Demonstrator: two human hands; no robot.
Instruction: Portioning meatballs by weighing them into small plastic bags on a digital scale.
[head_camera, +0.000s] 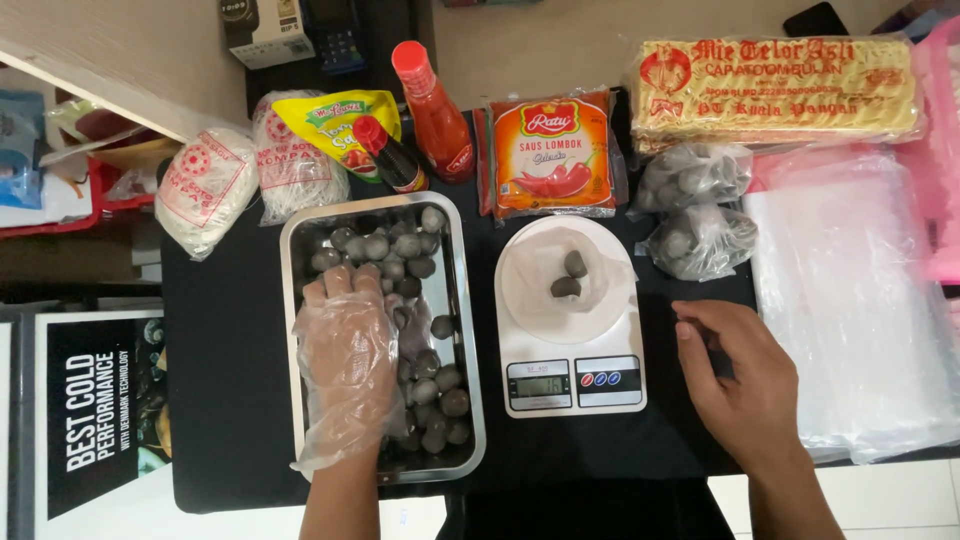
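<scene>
Over tray (465, 300), gloved left hand (345, 355) fingers curled, apparently among meatballs (440, 385); bare right hand (745, 385) loosely bent, empty, beside scale (570, 375) edge.

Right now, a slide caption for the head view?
Gloved left hand in a meatball tray; bare right hand beside the scale.

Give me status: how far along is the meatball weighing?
Done: two tied bags of meatballs sit behind the scale. In hand: two meatballs on the scale; gloved left hand reaches into the steel tray; bare right hand rests on the table. Left: most of the tray's meatballs.
</scene>
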